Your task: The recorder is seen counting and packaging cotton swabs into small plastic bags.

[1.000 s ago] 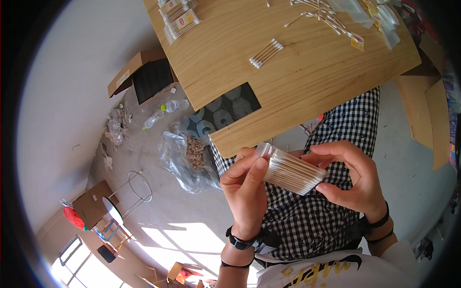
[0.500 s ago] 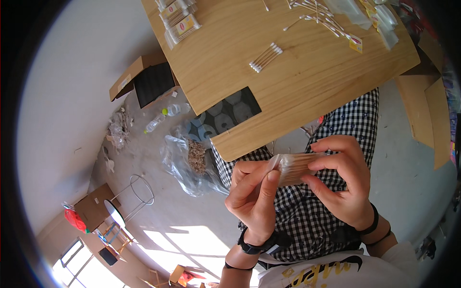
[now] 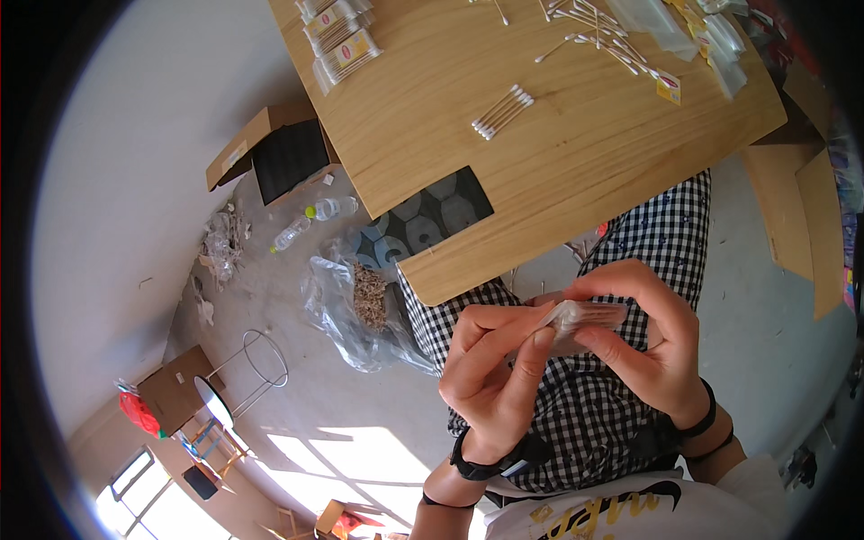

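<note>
Head camera, with clock hours counted around the clear bag of swabs (image 3: 605,315): far out, between eight and nine, stands a round-topped stool (image 3: 214,402). At ten lie two clear bottles (image 3: 310,222) on the grey floor (image 3: 324,396), and at nine a crumpled plastic sack (image 3: 369,295) of brown bits, apart from the left hand (image 3: 490,373). Packed swab bundles (image 3: 349,49) sit near eleven along the left edge of the wooden table (image 3: 585,171). Its notch (image 3: 441,211) cuts in at ten; its near edge slants from nine up to between one and two, just beyond the fingers. Set back from that edge, a short row of swabs (image 3: 502,112) lies at eleven. The left hand pinches the bag's left end between thumb and fingers. The bag is held over the checked trousers (image 3: 585,423), off the table. Loose swabs (image 3: 601,38) scatter at twelve. The right hand (image 3: 652,337) grips the bag's other end, thumb below, forefinger above. Beside its forearm (image 3: 720,450), floor stretches from three to four; a cardboard box (image 3: 781,211) stands at two.
</note>
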`<state>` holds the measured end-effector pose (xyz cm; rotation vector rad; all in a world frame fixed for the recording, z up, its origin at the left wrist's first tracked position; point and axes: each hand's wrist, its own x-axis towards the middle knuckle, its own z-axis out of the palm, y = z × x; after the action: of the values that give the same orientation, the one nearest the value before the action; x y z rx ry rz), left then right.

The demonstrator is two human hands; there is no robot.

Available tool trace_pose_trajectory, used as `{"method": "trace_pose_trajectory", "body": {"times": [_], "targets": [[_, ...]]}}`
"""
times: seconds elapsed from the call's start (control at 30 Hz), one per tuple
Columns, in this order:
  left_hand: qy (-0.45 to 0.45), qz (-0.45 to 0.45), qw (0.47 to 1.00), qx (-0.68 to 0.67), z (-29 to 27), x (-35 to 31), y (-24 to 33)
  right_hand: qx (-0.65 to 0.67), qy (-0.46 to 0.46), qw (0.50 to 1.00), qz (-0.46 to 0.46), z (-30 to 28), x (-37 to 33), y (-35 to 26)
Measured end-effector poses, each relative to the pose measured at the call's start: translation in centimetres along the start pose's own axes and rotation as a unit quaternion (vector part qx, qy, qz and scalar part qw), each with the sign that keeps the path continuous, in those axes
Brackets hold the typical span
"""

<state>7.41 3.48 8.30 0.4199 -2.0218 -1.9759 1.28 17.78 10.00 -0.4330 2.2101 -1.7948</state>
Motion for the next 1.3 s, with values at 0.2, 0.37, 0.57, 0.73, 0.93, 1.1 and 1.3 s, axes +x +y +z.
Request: {"method": "trace_pose_trajectory", "body": {"times": [0.2,0.37,0.57,0.73,0.93,1.1,1.3], "targets": [[-0.032,-0.101,0.988,-0.109,-0.3,0.3,0.0,0.094,-0.052,0.989,0.106,-0.6,-0.2,0.6],[-0.061,-0.087,0.993,-0.053,-0.7,0.6,-0.2,0.119,-0.052,0.983,0.132,-0.6,-0.4,1.0],[-0.081,-0.094,0.990,-0.063,-1.2,1.0,-0.2,0.150,-0.101,0.973,0.144,-0.5,-0.4,1.2],[-0.078,-0.098,0.988,-0.095,-1.2,1.4,-0.1,0.151,-0.209,0.953,0.158,-0.5,-0.6,1.7],[-0.047,-0.033,0.997,-0.050,-1.0,1.3,0.0,0.240,-0.202,0.907,0.281,0.1,-1.0,1.6],[-0.138,0.036,0.986,0.089,-1.1,2.0,1.3,0.187,-0.203,0.935,0.221,-0.1,-1.0,1.8],[-0.153,0.029,0.981,0.119,-0.8,2.2,2.0,0.149,-0.187,0.950,0.203,-0.3,-1.2,1.6]]}}
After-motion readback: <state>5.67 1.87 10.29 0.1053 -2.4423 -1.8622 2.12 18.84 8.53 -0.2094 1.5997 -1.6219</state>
